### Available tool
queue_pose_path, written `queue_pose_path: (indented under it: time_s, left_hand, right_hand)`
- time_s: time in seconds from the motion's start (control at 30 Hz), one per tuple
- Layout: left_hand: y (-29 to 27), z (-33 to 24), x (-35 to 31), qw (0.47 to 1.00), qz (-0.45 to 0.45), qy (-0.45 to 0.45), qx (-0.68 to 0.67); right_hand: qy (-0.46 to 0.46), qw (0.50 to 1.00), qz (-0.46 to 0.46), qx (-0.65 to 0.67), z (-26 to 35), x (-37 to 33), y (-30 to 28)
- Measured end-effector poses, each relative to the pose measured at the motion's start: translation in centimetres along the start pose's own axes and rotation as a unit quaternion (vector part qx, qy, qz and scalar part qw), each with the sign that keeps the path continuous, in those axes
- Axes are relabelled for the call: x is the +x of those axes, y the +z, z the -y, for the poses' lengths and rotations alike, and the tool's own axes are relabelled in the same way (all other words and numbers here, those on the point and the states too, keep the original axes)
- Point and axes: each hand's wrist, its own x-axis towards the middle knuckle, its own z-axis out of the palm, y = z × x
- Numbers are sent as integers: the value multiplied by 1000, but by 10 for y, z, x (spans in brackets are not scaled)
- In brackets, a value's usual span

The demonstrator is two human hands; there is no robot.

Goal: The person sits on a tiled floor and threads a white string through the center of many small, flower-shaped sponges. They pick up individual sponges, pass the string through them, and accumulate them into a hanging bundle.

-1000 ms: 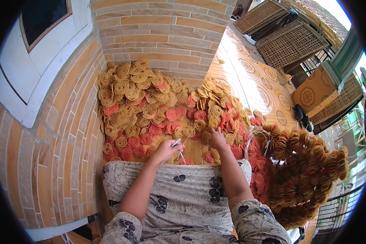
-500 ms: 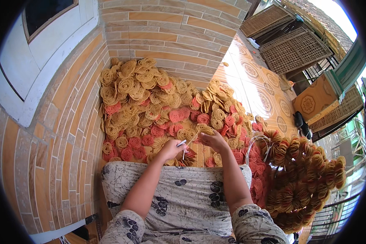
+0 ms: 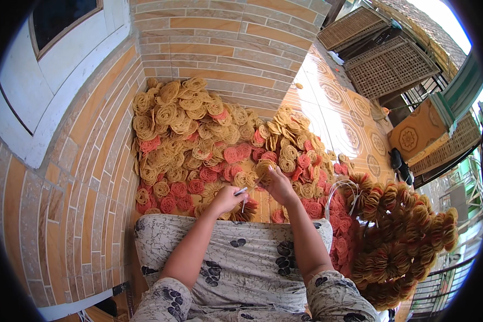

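Observation:
My right hand (image 3: 280, 187) pinches a round yellow coiled cracker (image 3: 262, 170) of thin noodle-like strands, thumb on its near face. My left hand (image 3: 226, 200) is closed around a slim grey-white stick (image 3: 241, 191), its tip pointing right. Below that hand hangs a bit of white string, above a bunch of yellow and red crackers (image 3: 244, 212) on the floor at the edge of my lap. The fingers on the underside of my left hand are hidden.
A big heap of yellow and pink coiled crackers (image 3: 182, 126) lies against the tiled wall (image 3: 214, 48). Threaded bundles of crackers (image 3: 397, 236) with a white string loop (image 3: 341, 188) stand at right. Beyond are woven racks (image 3: 389, 67), a dark shoe (image 3: 400, 163) and a tiled block (image 3: 416, 131).
My right hand has turned upright and moved up slightly, with the cracker now facing me instead of edge-on. My left hand has shifted a little, still holding the stick.

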Motion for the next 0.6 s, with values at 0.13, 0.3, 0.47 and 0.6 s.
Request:
queue_pose_path:
  time_s: [0.13,0.3,0.47,0.6]
  left_hand:
    - [1,3,1,999,-39,7,11]
    - [2,4,0,997,-54,43,27]
    - [3,-3,-3,997,-64,44,25]
    - [5,-2,-5,994,-71,73,-26]
  right_hand:
    - [-37,999,-10,1,4,-3,11]
    - [-42,998,45,1,15,-10,16]
    - [-9,984,12,175,15,-11,17]
    - [-27,982,19,183,14,-9,11]
